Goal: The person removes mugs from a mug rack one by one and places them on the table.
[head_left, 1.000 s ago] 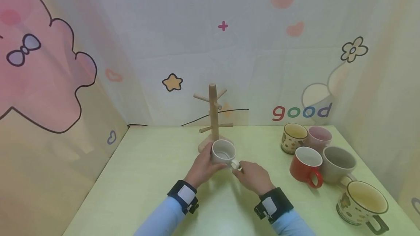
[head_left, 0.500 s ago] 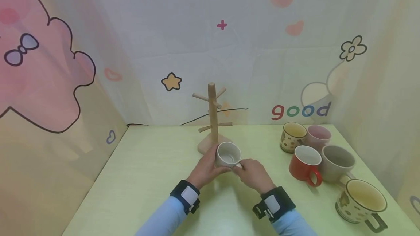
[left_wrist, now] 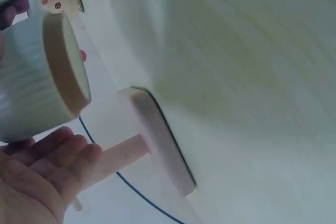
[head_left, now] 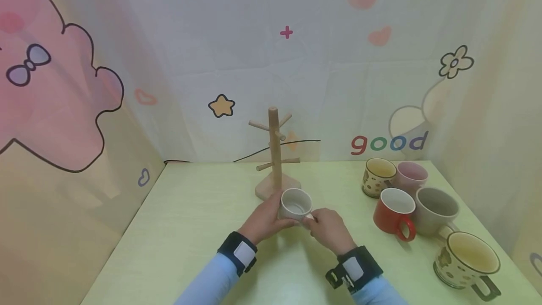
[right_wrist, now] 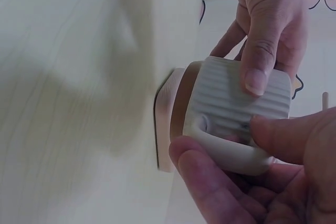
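A small white ribbed mug with a bare tan band at its foot is held up between both hands, in front of a wooden mug tree. My left hand grips the mug's body from the left, its thumb lying across the ribbed side. At the handle, my right hand pinches with thumb and fingers. In the left wrist view the mug shows its foot raised off the table. No mug hangs on the tree's pegs.
On the right of the table stand several mugs: a red one, a grey one, a pink one and two yellow patterned ones, one near and one far. A printed cloth hangs behind.
The mug and both hands have shifted slightly right and towards the person. The right fingers have closed in on the handle. The tree and other mugs stay put.
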The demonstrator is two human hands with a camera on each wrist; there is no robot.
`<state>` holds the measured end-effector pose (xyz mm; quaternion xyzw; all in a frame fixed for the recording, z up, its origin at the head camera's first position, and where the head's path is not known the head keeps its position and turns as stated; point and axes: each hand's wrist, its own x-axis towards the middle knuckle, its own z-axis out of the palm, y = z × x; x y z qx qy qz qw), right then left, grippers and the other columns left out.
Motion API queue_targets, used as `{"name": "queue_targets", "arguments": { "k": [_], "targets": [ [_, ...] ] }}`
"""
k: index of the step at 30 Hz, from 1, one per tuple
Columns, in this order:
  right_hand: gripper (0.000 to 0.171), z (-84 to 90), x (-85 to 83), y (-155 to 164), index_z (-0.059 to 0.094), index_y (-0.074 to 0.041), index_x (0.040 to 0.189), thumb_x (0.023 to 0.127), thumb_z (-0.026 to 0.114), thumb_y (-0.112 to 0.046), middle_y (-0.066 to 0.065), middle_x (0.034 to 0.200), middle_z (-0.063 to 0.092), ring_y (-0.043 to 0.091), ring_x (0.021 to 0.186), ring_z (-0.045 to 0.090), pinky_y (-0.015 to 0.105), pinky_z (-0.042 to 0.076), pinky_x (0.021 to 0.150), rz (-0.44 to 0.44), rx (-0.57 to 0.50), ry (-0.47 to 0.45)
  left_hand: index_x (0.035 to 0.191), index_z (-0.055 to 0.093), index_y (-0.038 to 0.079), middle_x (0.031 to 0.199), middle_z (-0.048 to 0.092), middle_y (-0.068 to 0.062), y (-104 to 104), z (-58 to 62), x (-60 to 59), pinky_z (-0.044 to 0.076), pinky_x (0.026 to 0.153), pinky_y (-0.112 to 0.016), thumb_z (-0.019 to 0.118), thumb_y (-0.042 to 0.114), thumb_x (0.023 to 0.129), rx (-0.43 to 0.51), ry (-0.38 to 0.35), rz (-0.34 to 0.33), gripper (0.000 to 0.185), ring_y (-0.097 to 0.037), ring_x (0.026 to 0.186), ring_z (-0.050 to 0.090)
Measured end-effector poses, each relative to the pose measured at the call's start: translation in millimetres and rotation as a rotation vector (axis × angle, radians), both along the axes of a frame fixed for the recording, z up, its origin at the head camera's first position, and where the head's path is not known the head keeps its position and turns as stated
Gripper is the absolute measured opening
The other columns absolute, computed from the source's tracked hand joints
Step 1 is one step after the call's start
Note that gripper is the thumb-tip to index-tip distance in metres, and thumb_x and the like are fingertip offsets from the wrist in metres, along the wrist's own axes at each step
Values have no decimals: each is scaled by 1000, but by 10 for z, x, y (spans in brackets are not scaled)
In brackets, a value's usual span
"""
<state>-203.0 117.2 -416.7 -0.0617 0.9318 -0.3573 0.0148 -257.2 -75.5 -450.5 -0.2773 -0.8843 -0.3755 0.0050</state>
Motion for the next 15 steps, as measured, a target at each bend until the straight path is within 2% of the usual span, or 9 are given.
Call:
{"name": "queue_targets", "arguments": {
  "k": [6,10,15],
  "targets": [
    [19,-12,35,43,68,-3,81,95,63,-15,0,64,55,15,58,50,28,40,52,-37,29,15,143,42,8,133,56,-9,-32,61,31,50,97,-41,80,40,83,-175,60,48,78,-22,118,58],
    [20,-36,48,103,66,-5,78,94,63,-16,0,64,52,16,59,47,29,37,54,-55,79,56,145,43,5,137,54,-16,-91,118,59,50,97,-46,77,44,85,-350,72,110,80,-29,122,55],
    [22,-33,82,210,64,-6,75,95,62,-16,1,64,50,17,60,46,30,36,54,-84,96,37,126,58,4,110,62,-15,-189,193,108,54,79,-45,79,46,82,-592,74,210,65,-30,100,61]
  ]
}}
